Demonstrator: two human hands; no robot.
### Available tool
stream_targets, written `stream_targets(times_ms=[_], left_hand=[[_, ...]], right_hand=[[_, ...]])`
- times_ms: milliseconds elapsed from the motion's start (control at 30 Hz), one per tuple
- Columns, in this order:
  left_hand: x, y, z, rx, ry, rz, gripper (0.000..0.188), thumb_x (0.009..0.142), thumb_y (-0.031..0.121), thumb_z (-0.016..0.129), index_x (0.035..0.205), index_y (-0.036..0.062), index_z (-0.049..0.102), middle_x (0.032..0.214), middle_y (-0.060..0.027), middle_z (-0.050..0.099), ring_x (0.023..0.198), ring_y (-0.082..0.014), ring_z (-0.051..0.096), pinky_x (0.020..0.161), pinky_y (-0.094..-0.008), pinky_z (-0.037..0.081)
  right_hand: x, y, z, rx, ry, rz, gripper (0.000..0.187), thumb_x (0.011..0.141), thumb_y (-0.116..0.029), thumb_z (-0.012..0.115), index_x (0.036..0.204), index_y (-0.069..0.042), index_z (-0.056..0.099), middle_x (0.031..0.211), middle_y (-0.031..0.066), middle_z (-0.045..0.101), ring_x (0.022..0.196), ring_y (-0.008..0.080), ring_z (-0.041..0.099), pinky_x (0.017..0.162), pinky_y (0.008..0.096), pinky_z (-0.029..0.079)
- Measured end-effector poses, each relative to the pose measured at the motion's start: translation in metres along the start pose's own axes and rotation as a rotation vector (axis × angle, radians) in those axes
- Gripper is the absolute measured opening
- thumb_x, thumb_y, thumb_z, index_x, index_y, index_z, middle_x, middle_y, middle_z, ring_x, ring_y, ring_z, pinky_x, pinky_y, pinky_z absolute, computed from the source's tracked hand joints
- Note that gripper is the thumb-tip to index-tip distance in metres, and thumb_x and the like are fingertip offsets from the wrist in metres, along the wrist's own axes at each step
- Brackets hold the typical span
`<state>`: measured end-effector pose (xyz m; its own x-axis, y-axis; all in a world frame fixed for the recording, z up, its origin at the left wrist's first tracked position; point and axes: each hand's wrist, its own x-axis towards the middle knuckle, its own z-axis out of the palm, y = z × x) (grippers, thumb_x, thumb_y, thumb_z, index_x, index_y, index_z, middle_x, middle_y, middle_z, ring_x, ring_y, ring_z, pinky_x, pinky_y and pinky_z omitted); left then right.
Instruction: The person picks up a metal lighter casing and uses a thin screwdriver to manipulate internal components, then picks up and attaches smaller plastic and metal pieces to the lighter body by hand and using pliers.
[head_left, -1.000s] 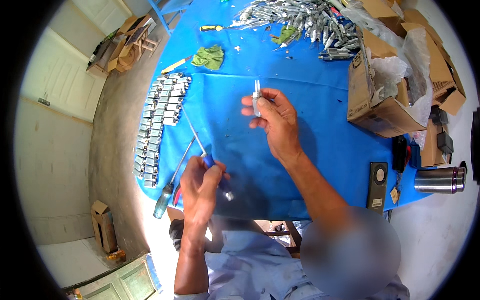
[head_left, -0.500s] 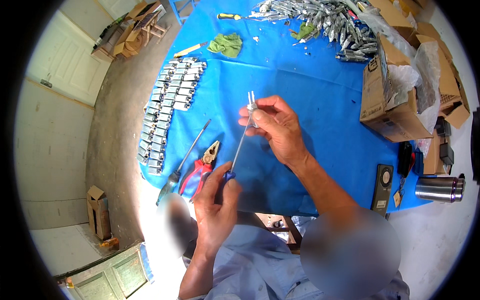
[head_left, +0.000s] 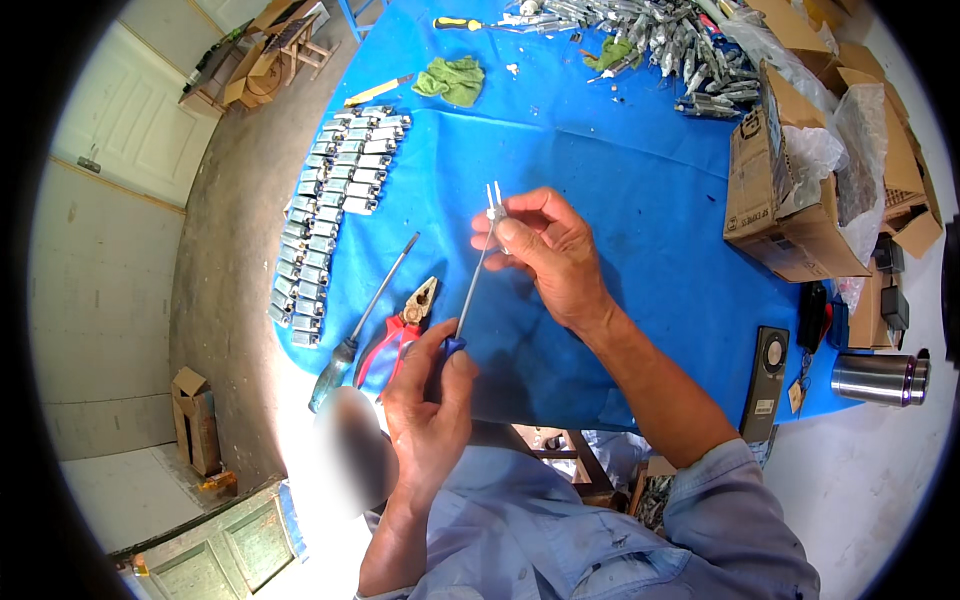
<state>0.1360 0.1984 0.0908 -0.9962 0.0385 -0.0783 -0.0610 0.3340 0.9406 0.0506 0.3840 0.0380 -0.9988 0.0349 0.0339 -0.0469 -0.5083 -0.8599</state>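
My left hand (head_left: pixel 428 405) is closed round the blue handle of a screwdriver (head_left: pixel 474 287), whose thin shaft points up and away. Its tip meets a small metal piece with two prongs (head_left: pixel 495 208), pinched between the thumb and fingers of my right hand (head_left: pixel 562 262). The prongs stick out beyond my fingertips; the piece's lower part is hidden by the thumb. Left of my left hand lie red-handled pliers (head_left: pixel 404 328), jaws pointing away, and a second screwdriver (head_left: pixel 372 312) with a dark handle.
Rows of small metal parts (head_left: pixel 325 215) line the left edge of the blue-covered table (head_left: pixel 620 180). Behind them are a yellow knife (head_left: pixel 378 90) and a green cloth (head_left: pixel 450 80). A metal heap (head_left: pixel 690 55), cardboard box (head_left: pixel 765 205) and steel flask (head_left: pixel 880 379) are farther right.
The two-pronged piece has shifted slightly left and tilted in my right hand. The screwdriver stays against it, and my left hand has barely moved.
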Motion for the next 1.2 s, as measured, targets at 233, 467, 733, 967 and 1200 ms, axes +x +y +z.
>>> stream_targets(times_ms=[233,467,733,967,1200], left_hand=[[0.001,-0.001,0.000,-0.014,-0.005,-0.007,0.031,0.101,0.011,0.061,0.130,-0.0034,0.062,0.086,-0.0043,0.067,0.080,-0.0083,0.062,0.073,-0.0209,0.048],[0.001,-0.006,0.000,-0.071,-0.031,-0.038,0.033,0.102,0.012,0.060,0.131,-0.0025,0.060,0.084,-0.0029,0.066,0.070,-0.0047,0.054,0.062,-0.0192,0.040],[0.007,-0.005,0.007,-0.262,-0.075,-0.174,0.030,0.103,0.015,0.058,0.129,0.0005,0.061,0.080,0.0002,0.064,0.054,0.0011,0.038,0.047,-0.0181,0.028],[0.009,-0.002,0.029,-0.282,-0.013,-0.174,0.030,0.104,0.016,0.059,0.129,0.0012,0.060,0.082,0.0012,0.065,0.056,0.0011,0.041,0.049,-0.0174,0.030],[0.006,-0.002,0.059,-0.414,0.032,-0.215,0.029,0.103,0.015,0.060,0.129,0.0020,0.058,0.084,-0.0008,0.065,0.056,0.0006,0.044,0.046,-0.0176,0.032]], right_hand=[[0.000,0.000,0.001,-0.021,0.000,-0.009,0.022,0.100,-0.012,0.066,0.117,-0.001,0.058,0.115,0.0169,0.070,0.100,0.0212,0.071,0.078,0.0331,0.060],[-0.001,0.000,0.004,-0.055,0.008,-0.029,0.021,0.099,-0.009,0.066,0.116,0.000,0.058,0.113,0.0164,0.070,0.098,0.0207,0.071,0.078,0.0326,0.060],[0.002,0.012,0.001,-0.037,0.032,-0.094,0.015,0.101,-0.005,0.062,0.113,0.001,0.057,0.109,0.0182,0.070,0.091,0.0196,0.071,0.078,0.0313,0.061],[0.003,0.014,0.001,0.000,0.116,-0.095,0.012,0.101,-0.003,0.061,0.110,0.002,0.056,0.105,0.0178,0.070,0.090,0.0202,0.072,0.077,0.0322,0.063],[0.006,0.019,0.000,-0.018,0.202,-0.161,0.014,0.100,-0.004,0.063,0.111,0.003,0.058,0.106,0.0173,0.071,0.090,0.0202,0.071,0.076,0.0323,0.062]])
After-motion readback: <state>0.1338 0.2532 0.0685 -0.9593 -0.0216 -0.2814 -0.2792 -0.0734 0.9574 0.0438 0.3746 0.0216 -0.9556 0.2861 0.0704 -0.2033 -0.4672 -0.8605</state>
